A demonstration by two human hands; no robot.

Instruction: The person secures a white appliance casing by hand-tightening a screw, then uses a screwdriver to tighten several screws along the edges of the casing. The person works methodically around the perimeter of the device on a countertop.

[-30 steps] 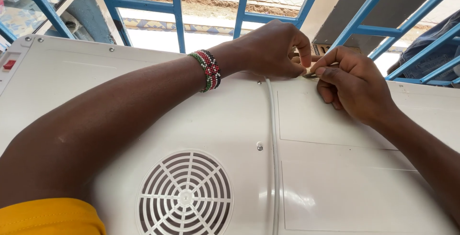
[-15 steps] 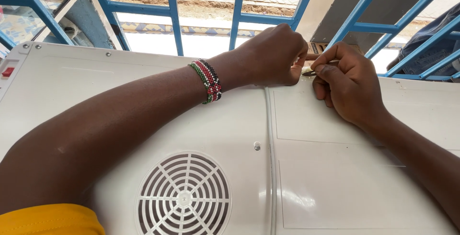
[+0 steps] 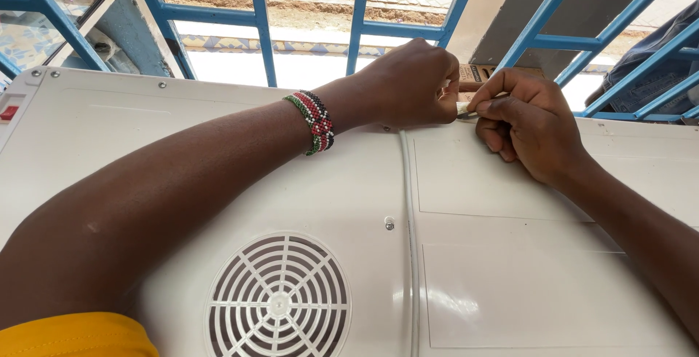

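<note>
Reaching across the white moulded plastic appliance casing [image 3: 510, 269], both hands meet at its far edge. The round slatted fan grille [image 3: 278, 300] at lower left is cut off by the frame's bottom edge, and only a strip of the yellow sleeve [image 3: 73, 335] shows in the corner. The left hand [image 3: 411, 84], wearing a red, green, black and white beaded wristband [image 3: 314, 120], is closed into a loose fist; its fingertips are hidden behind the knuckles, so what they grip cannot be told. Just right of it lies a small pale slender object [image 3: 464, 109], too small and covered to identify. It sits at the casing's far edge, between the two hands and touching both. The right hand [image 3: 531, 127] pinches this object between thumb and forefinger, remaining fingers [image 3: 502, 142] curled against the casing. Blue painted metal window bars [image 3: 360, 14] stand behind.
</note>
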